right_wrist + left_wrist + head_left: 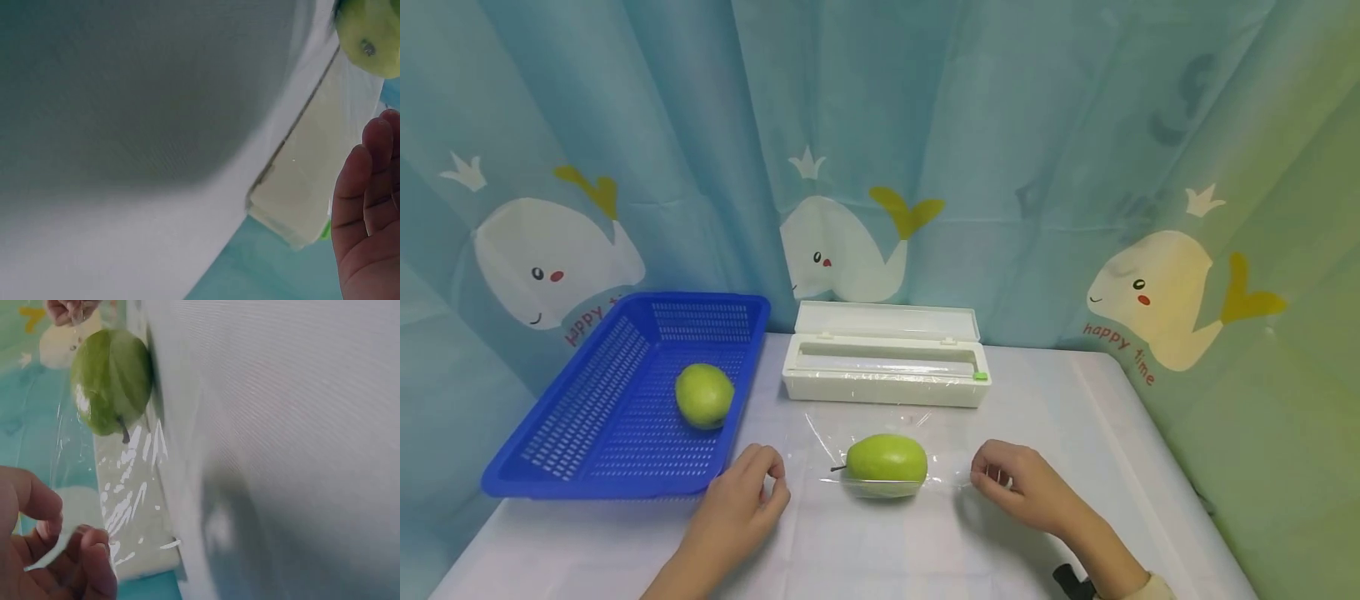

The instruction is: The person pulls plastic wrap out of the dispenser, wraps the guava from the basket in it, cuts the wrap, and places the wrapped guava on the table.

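Observation:
A green pear-like fruit (886,462) lies on its side on the table, its stem towards my left hand. Clear plastic wrap (820,438) runs from an open white dispenser box (883,392) over the fruit, with a front edge crossing it. To the fruit's left, my left hand (741,504) pinches the film between thumb and finger. My right hand (1026,487) pinches it on the right side. In the left wrist view, shiny wrinkles mark the wrap (134,494) near the fruit's stem. The right wrist view shows straighter fingers (350,206), with the thumb hidden.
At the left stands a blue plastic basket (625,450) with another green fruit (704,396) inside. A green piece (981,376) sits at the dispenser's right end. Behind the table (1075,392) hangs a whale-print curtain (1030,167).

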Tool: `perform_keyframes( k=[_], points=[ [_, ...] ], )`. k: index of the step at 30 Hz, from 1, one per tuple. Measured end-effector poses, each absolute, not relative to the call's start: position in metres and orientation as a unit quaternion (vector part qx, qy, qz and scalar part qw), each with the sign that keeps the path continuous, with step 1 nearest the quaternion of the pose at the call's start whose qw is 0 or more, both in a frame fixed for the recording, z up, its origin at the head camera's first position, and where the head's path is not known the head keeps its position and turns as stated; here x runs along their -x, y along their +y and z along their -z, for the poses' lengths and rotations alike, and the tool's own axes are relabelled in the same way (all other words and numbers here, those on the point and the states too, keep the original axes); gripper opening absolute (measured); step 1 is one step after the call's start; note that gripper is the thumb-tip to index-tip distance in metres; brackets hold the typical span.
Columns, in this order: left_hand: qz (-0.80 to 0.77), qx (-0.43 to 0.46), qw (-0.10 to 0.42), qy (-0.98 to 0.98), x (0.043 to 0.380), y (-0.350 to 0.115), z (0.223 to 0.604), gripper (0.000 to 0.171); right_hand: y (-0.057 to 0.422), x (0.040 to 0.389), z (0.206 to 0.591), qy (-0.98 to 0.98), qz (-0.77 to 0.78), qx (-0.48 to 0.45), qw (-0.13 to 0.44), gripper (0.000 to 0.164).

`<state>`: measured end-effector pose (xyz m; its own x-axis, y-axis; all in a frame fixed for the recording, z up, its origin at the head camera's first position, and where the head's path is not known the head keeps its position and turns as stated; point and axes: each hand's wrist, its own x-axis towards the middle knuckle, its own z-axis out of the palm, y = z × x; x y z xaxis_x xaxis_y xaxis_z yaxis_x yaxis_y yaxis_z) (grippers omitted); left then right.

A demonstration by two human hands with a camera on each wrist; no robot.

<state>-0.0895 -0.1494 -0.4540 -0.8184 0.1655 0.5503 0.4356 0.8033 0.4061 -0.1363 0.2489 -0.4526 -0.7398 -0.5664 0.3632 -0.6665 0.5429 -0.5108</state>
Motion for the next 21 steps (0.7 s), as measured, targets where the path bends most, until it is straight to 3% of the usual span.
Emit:
perform_keyframes(
  k=[7,14,21],
  points=[
    [0.203,0.126,0.178,-0.955,0.091,-0.136,0.451,0.022,0.247,0.145,0.462,-0.868,-0.39,-0.308,0.018,0.019],
    [0.188,0.225,0.158,-0.943,0.084,-0.096,0.444,0.083,0.237,0.151,0.464,-0.867,-0.413,-0.279,-0.002,0.015],
    [0.168,0.282,0.11,-0.938,0.107,-0.055,0.445,0.094,0.226,0.156,0.457,-0.842,-0.461,-0.28,0.0,0.014]
  ],
)
